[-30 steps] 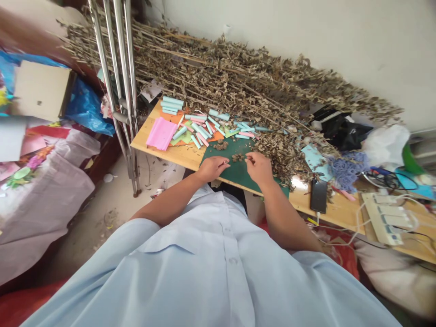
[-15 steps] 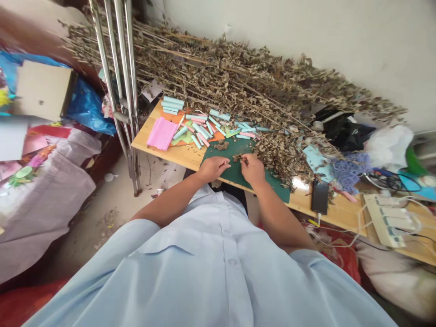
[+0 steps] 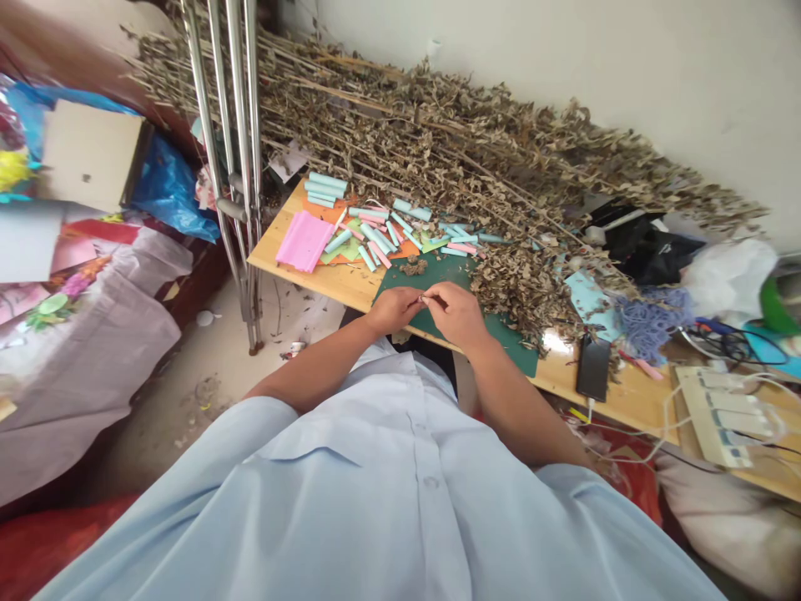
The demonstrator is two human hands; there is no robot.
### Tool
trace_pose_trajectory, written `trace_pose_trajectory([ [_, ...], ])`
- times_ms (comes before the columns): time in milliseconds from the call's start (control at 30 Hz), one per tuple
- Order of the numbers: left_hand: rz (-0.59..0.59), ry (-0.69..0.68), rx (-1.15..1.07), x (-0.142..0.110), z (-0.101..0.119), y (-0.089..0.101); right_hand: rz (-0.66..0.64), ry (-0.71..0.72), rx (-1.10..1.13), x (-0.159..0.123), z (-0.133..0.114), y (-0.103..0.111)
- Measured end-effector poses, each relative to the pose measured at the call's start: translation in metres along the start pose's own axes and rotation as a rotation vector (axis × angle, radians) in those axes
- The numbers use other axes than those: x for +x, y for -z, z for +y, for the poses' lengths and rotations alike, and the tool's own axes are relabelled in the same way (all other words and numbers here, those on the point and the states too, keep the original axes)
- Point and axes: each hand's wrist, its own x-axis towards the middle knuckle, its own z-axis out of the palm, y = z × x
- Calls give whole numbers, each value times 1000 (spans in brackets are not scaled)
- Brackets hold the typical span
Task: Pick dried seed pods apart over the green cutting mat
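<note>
Over the green cutting mat (image 3: 447, 275) on the wooden bench (image 3: 331, 280), left hand (image 3: 393, 309) and right hand (image 3: 456, 314) were close together, their fingers clamped on a small pale piece (image 3: 425, 297), crumbled dried leaves (image 3: 413, 266) lay just beyond, pale blue paper rolls (image 3: 375, 236) farther away

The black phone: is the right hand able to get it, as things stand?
Probably yes. The right hand is near the black phone; only the flat green cutting mat and bare table edge lie between, and the dried leaves sit farther back.
</note>
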Motion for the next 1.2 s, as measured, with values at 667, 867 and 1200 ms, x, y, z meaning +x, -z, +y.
trace_pose_trajectory([
  [667,0,-53,-4,0,-2,-2,-277,72,-254,8,3,13],
  [867,4,-50,-14,-1,-3,-2,-294,76,-244,9,2,14],
  [1200,1,-26,-2,0,-4,-1,-102,10,67,5,11,2],
])
